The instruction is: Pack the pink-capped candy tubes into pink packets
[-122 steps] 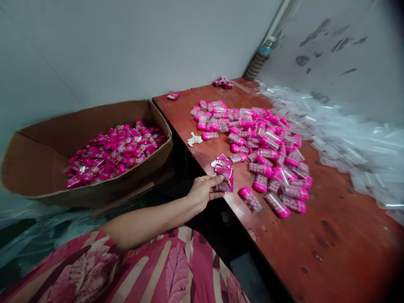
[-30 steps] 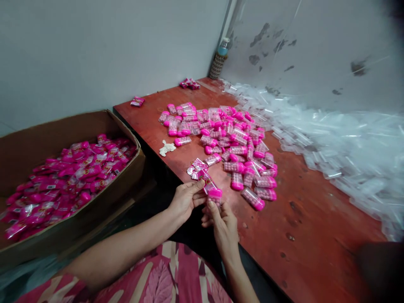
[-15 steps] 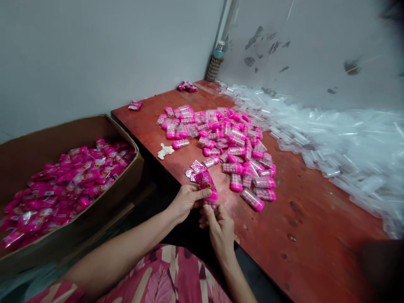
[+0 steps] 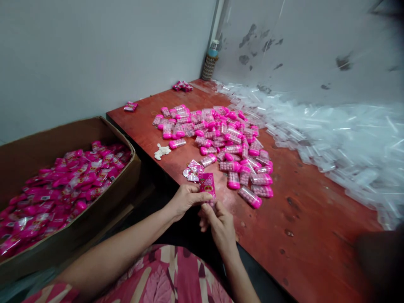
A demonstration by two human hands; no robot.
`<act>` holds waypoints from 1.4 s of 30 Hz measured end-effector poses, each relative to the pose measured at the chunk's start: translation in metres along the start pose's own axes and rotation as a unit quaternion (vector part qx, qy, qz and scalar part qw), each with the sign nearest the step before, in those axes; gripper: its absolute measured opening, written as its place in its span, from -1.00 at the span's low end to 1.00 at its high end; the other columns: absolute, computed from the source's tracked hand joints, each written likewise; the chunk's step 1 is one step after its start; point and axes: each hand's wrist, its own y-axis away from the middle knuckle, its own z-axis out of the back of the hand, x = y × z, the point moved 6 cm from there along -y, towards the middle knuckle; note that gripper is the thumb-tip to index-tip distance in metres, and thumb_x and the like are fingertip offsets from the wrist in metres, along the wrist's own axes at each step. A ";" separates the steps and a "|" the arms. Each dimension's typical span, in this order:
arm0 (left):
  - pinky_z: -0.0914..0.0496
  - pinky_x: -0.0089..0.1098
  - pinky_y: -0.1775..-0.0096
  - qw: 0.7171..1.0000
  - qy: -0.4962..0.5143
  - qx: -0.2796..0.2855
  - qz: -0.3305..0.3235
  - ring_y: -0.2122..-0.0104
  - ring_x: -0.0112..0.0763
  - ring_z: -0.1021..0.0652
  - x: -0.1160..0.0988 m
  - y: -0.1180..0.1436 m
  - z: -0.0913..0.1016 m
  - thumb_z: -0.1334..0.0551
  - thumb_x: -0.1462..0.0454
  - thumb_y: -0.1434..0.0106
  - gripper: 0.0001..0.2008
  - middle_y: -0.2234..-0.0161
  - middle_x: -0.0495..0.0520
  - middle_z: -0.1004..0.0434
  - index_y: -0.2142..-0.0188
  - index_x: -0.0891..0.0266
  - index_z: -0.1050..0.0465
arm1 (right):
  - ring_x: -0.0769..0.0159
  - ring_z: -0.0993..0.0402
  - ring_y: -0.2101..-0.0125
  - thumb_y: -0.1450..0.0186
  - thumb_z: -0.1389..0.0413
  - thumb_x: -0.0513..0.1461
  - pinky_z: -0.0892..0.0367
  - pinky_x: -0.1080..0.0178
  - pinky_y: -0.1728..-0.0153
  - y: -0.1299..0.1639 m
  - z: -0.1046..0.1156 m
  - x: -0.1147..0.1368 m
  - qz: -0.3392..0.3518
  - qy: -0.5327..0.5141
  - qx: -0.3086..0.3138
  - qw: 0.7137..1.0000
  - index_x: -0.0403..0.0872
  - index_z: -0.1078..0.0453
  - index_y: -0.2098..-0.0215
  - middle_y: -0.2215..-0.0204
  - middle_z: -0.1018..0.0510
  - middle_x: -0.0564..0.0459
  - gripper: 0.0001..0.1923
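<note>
Just over the table's near edge, both hands hold a pink printed packet (image 4: 206, 183). My left hand (image 4: 187, 200) pinches its lower left side, thumb on top. My right hand (image 4: 219, 225) is closed at the bottom end, where a bit of a clear tube with pink balls (image 4: 211, 202) shows between the fingers. The rest of that tube is hidden by the hands and the packet. Behind the left hand, flat pink and silver packets (image 4: 193, 170) lie on the table. Farther back spreads a pile of clear tubes of pink balls with bright pink caps (image 4: 233, 139).
On the left stands a cardboard box (image 4: 134, 162) full of filled pink packets (image 4: 67, 181). Clear plastic sleeves (image 4: 331, 139) cover the right side of the red table (image 4: 315, 235). A crumpled white scrap (image 4: 162, 151) lies near the edge; a bottle (image 4: 213, 48) stands in the corner.
The held packet has turned more upright, and its printed front shows more fully. Both hands stay closed around its lower end. The whole view has shifted slightly.
</note>
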 end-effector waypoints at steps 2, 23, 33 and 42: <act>-0.28 -0.48 0.52 1.000 0.007 0.007 0.007 0.65 -0.52 -0.40 0.002 0.002 -0.002 -0.31 0.23 0.04 -0.80 0.66 0.04 -0.44 0.58 0.39 -0.48 | 0.57 -0.20 0.80 -0.21 -0.04 -0.11 -0.10 0.50 0.82 -0.001 -0.005 -0.003 -0.029 -0.068 0.036 0.997 -0.11 -0.25 0.47 0.64 -0.42 0.16 -0.77; -0.35 -0.21 0.12 0.931 0.128 -0.255 -0.229 0.22 -0.26 -0.51 -0.052 0.065 0.099 -0.21 0.12 -0.08 -0.71 0.25 0.16 -0.53 0.32 0.30 -0.47 | 0.45 -0.41 0.63 -0.17 -0.09 -0.12 -0.30 0.43 0.64 -0.013 -0.014 0.006 -0.010 -0.044 0.036 0.998 -0.09 -0.23 0.44 0.57 -0.50 0.11 -0.79; 0.05 -0.01 -0.11 0.694 -0.624 -0.166 -0.317 -0.12 -0.10 -0.17 -0.043 -0.025 0.040 -0.18 0.19 -0.13 -0.66 -0.03 0.17 -0.32 0.10 0.23 -0.40 | 0.45 -0.38 0.64 -0.17 -0.07 -0.09 -0.29 0.40 0.64 -0.014 -0.002 0.016 -0.002 0.026 0.005 1.000 -0.10 -0.25 0.46 0.58 -0.46 0.11 -0.77; -0.06 0.03 -0.07 0.652 -0.625 -0.181 -0.388 -0.09 -0.17 -0.24 -0.034 -0.024 0.041 -0.13 0.25 -0.18 -0.80 0.03 0.06 -0.41 0.22 0.12 -0.47 | 0.34 -0.43 0.44 -0.15 -0.09 -0.12 -0.35 0.31 0.47 -0.040 0.009 0.023 0.062 0.066 -0.045 0.995 -0.07 -0.30 0.30 0.41 -0.47 0.05 -0.79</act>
